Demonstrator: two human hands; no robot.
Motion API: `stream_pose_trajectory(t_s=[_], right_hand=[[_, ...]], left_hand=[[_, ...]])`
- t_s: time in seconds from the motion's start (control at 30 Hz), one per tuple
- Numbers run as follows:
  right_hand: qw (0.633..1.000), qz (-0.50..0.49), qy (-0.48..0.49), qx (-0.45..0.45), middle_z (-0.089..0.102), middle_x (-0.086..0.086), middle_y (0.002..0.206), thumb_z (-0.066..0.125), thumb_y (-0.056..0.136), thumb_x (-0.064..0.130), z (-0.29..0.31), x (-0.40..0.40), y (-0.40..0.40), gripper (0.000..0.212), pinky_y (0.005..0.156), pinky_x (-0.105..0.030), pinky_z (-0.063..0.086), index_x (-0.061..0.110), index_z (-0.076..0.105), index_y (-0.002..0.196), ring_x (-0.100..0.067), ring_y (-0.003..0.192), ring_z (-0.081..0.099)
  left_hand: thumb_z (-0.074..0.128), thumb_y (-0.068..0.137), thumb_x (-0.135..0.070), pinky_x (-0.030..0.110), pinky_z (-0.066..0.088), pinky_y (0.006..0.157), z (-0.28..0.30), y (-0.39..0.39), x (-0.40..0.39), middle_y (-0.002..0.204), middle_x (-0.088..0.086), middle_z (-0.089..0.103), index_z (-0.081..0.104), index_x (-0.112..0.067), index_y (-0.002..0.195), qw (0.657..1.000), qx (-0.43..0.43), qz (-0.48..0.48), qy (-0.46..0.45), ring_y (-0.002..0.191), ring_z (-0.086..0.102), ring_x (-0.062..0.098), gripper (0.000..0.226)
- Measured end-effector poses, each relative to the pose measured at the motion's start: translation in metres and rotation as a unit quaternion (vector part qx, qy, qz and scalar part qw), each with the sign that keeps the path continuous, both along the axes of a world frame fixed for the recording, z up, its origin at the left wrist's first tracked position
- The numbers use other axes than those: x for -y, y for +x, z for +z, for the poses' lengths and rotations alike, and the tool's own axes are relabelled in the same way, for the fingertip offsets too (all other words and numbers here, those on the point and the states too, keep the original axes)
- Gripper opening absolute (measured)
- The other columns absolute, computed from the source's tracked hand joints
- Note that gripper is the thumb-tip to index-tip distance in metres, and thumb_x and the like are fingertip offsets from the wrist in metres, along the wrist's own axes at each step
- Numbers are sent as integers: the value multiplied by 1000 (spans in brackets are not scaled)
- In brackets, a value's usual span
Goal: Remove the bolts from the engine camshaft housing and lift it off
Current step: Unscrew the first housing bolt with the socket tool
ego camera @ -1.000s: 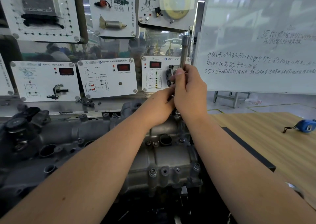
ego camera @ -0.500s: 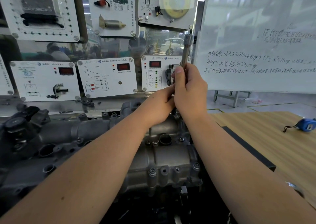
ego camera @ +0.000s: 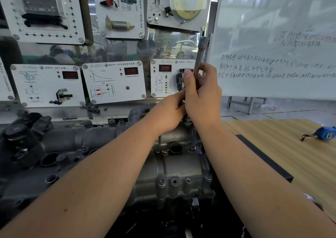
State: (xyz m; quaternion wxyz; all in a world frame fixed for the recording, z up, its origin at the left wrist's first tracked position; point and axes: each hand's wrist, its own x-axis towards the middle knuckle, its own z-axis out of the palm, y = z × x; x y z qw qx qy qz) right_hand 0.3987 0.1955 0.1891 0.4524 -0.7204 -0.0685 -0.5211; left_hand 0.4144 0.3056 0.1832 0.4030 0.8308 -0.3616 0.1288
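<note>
The camshaft housing (ego camera: 174,167) sits on the engine, several bolts (ego camera: 161,181) still seated. The right hand (ego camera: 202,99) clenches an upright socket extension (ego camera: 199,56); the left hand (ego camera: 168,113) pinches near its base, contents hidden. Risk: the tool slipping, rounding a bolt. Panel lettering is unreadable.

I see a wooden table (ego camera: 300,165) with a striped grain on my right. A blue tape measure (ego camera: 325,133) lies on it near the far right edge, its dark cord trailing left. A black mat (ego camera: 263,157) covers the table's left part, and the grey engine (ego camera: 172,174) sits on that side.
</note>
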Motion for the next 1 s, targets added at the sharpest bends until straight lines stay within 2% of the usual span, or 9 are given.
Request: stream_pose_trajectory(t_s=[0.1,0.23,0.33,0.43,0.63,0.7,0.8,0.9,1.0], right_hand=[[1000,-7,-16,7,64,11,80,51,102,36,0,0,0,20,70,-32,50,18,58,110,-12,78,63],[1000,6,-22,0,67,7,86,41,104,33,0,-2,-1,25,74,-40,52,16,58,99,-16,80,64],[1000,9,-19,-11,69,12,91,39,104,36,0,-2,0,25,77,-33,53,19,58,107,-10,84,66],[1000,10,-8,-9,71,14,89,50,101,40,-1,-1,1,28,70,-15,48,21,52,123,-5,84,66],[1000,-3,-20,-6,71,4,92,44,104,33,1,-2,0,23,75,-35,51,17,60,107,-17,82,66],[1000,0,-24,-7,70,4,91,39,104,34,1,-2,-1,27,77,-37,52,17,61,103,-17,82,67],[1000,6,-17,-11,72,5,96,41,104,36,1,-2,-1,30,80,-35,52,15,61,111,-16,87,67],[1000,8,-6,-10,73,8,95,52,102,38,0,-1,0,28,74,-16,49,20,54,123,-9,89,67],[1000,5,-12,-7,73,5,94,51,103,34,0,-1,0,21,74,-31,53,19,55,117,-16,84,68]], left_hand=[[49,102,-22,43,56,87,-1,0,0,104,-7,72,56,-36,118,1000,0,-3,-4,92,68,10,22],[46,103,-21,45,55,87,0,-2,0,100,-7,71,54,-41,105,1000,4,-9,4,92,67,12,22],[46,103,-22,36,56,79,0,-1,-1,95,-9,71,53,-46,97,1000,8,-8,4,84,66,6,26],[48,102,-21,26,50,66,0,1,-2,89,-10,70,54,-44,96,1000,8,-3,-1,80,64,-1,25],[47,101,-21,42,56,86,0,0,0,103,-5,73,58,-39,110,1000,6,-3,-7,92,68,12,23],[46,102,-21,38,56,84,0,-2,-1,102,-7,73,57,-45,102,1000,5,-9,-7,89,67,7,26],[48,101,-20,25,49,67,1,-1,-2,89,-10,70,54,-47,91,1000,7,-8,-12,81,63,0,30],[50,101,-16,12,44,59,1,-1,-2,85,-13,68,54,-44,92,1000,5,-8,-23,77,63,-7,29],[52,99,-14,14,48,61,0,0,-2,87,-12,69,60,-34,100,1000,2,-4,-27,78,64,-4,21]])
